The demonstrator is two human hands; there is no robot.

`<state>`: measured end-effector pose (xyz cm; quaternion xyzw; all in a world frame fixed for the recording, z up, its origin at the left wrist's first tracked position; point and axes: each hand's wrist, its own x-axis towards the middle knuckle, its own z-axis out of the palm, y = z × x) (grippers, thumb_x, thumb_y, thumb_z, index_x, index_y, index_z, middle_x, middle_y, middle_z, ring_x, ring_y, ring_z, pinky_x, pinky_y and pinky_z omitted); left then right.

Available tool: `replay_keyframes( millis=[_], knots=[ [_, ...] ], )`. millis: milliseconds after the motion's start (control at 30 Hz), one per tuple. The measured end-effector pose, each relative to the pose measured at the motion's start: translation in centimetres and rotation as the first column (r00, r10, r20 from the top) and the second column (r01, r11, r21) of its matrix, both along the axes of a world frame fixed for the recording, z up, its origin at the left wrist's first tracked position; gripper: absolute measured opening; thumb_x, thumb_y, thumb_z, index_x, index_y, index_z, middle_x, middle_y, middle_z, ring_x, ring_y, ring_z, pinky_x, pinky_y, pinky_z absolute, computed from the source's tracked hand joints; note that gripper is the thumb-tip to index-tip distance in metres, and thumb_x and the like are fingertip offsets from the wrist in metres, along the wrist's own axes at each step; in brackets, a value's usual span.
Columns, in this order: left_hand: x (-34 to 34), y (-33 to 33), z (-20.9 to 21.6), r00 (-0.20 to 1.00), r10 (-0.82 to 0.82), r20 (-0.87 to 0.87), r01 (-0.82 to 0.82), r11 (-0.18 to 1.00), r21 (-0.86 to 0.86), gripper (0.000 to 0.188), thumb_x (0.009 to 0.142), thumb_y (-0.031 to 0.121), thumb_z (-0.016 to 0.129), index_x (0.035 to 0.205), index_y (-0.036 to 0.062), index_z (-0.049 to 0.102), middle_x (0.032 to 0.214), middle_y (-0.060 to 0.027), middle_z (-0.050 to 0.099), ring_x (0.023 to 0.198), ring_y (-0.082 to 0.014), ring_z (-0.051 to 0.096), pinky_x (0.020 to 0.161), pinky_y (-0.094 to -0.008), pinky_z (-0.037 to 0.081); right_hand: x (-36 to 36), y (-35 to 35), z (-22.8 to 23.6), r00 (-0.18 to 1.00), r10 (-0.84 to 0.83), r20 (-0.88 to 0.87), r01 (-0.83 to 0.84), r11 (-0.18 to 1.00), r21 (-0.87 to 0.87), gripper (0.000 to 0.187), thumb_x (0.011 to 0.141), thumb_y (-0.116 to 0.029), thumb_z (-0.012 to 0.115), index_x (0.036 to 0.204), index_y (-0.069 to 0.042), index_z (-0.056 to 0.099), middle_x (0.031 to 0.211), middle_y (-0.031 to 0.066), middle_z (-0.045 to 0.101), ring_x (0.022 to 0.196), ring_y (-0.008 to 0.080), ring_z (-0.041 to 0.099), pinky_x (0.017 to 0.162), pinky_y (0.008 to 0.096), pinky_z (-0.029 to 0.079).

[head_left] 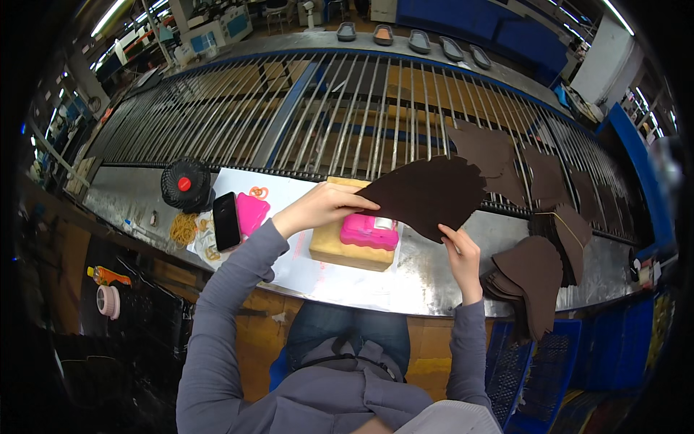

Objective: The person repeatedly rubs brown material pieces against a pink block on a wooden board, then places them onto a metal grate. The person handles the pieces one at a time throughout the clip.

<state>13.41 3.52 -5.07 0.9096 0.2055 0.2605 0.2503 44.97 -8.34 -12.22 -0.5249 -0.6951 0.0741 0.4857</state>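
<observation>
Between both hands I hold up a dark brown cut piece of material (426, 192), broad at its right end and narrower at the left. My left hand (329, 205) pinches the narrow end. My right hand (460, 253) grips the lower right edge between thumb and fingers. Beneath the piece, a pink scalloped ink pad case (369, 233) lies on a tan block (347, 258), partly covered by the piece. To the right, a stack of similar brown pieces (531, 267) hangs over the table edge, and a banded bundle (567, 235) sits behind it.
A roller conveyor (340, 130) runs behind the metal table, with several brown pieces (491, 155) lying on it. Left are a black ribbed jar with red top (185, 184), a phone (226, 220), a pink lid (252, 211) and rubber bands (186, 229). Blue crates (531, 369) stand lower right.
</observation>
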Motion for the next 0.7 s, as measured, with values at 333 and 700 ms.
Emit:
replay_keyframes(
  millis=[333, 700],
  knots=[
    [7.6, 0.6, 0.9, 0.976, -0.212, -0.047, 0.216, 0.972, 0.088, 0.039, 0.083, 0.004, 0.065, 0.119, 0.016, 0.071, 0.1, -0.0091, 0.072, 0.084, -0.0275, 0.068, 0.075, -0.0351, 0.054, 6.0, -6.0, 5.9, 0.962, -0.229, 0.15, 0.227, 0.973, 0.029, 0.032, 0.078, 0.015, 0.061, 0.103, -0.001, 0.071, 0.078, 0.0119, 0.057, 0.066, 0.0212, 0.057, 0.06, 0.0298, 0.046],
    [12.4, 4.6, 6.8, 0.911, -0.308, 0.275, 0.322, 0.947, -0.006, 0.027, 0.088, 0.006, 0.067, 0.115, 0.006, 0.071, 0.099, -0.0104, 0.073, 0.087, -0.0168, 0.068, 0.076, -0.0276, 0.052, 9.5, -2.3, 20.9, 0.867, -0.186, 0.463, 0.131, 0.98, 0.148, 0.039, 0.072, 0.017, 0.049, 0.1, 0.0, 0.07, 0.103, 0.0161, 0.067, 0.096, 0.0318, 0.066, 0.083, 0.0332, 0.051]
  ],
)
